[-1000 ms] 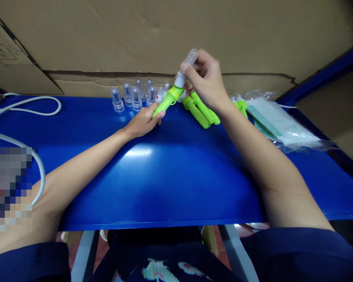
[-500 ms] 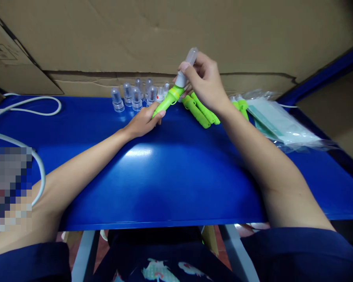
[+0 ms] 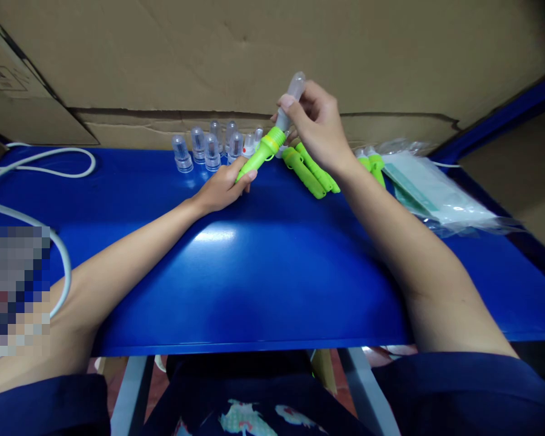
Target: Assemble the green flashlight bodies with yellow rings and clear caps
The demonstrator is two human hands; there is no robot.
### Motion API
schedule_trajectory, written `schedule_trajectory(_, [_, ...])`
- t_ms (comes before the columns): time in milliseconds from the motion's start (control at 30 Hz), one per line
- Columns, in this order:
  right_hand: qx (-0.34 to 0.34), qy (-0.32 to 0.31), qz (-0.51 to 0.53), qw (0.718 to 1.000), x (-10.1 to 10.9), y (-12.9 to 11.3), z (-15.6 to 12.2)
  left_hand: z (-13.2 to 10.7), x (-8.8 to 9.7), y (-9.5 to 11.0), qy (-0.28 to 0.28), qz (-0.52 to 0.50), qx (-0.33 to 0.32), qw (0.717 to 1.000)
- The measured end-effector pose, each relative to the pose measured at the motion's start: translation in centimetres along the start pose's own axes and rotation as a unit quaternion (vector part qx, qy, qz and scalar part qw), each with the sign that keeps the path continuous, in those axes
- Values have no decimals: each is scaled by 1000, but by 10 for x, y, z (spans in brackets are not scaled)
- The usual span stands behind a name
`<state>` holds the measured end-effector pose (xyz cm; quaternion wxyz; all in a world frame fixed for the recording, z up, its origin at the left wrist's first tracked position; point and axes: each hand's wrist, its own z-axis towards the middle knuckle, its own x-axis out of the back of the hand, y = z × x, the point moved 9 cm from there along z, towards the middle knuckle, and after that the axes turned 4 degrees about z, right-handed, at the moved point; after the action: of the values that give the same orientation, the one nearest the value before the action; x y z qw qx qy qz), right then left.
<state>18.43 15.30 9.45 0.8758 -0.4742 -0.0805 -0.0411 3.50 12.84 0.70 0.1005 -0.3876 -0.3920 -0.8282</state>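
My left hand [image 3: 224, 186] is closed around the lower part of a lime-green flashlight body [image 3: 262, 154], which slants up to the right. Its ribbed upper end shows. My right hand [image 3: 317, 124] pinches a clear, rounded cap [image 3: 296, 86] in line with that upper end; a whitish part sits between cap and body. Whether cap and body touch is hard to see behind the fingers. Behind my left hand stand several clear domed caps [image 3: 212, 152] and a small whitish piece with a red dot [image 3: 249, 145]. Green bodies [image 3: 305, 172] lie below my right hand.
More green pieces with clear tops [image 3: 373, 165] are behind my right forearm. A plastic bag with white and green contents [image 3: 440, 188] lies at the right. A white cable [image 3: 63, 254] loops at the left. Cardboard [image 3: 186, 60] walls off the back of the blue table [image 3: 254, 272].
The clear cap has shifted slightly up, and more of the green body's ribbed upper end now shows below the whitish part. My left hand keeps its hold nearly still.
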Motion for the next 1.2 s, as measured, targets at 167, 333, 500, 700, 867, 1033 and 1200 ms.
schedule_trajectory(167, [-26, -25, -7, 999, -5, 4, -2, 0, -1, -2, 2, -3, 2, 1000])
schedule_trajectory(333, [-52, -21, 42, 998, -7, 6, -2, 0, -2, -3, -3, 0, 3, 1000])
schedule_trajectory(500, [-121, 16, 63, 990, -8, 9, -7, 0, -1, -2, -1, 0, -1, 1000])
schedule_trajectory(700, [-145, 33, 95, 984, -10, 12, -8, 0, -2, -3, 0, 0, -1, 1000])
schedule_trajectory(867, [-142, 26, 92, 985, -12, 15, -8, 0, -2, -3, 0, -3, -3, 1000])
schedule_trajectory(1033, [-114, -2, 104, 988, -19, 23, -9, 0, 0, 0, 2, -2, -5, 1000])
schedule_trajectory(1200, [-109, -75, 74, 988, -26, 37, -6, 0, -1, 2, -2, 2, -8, 1000])
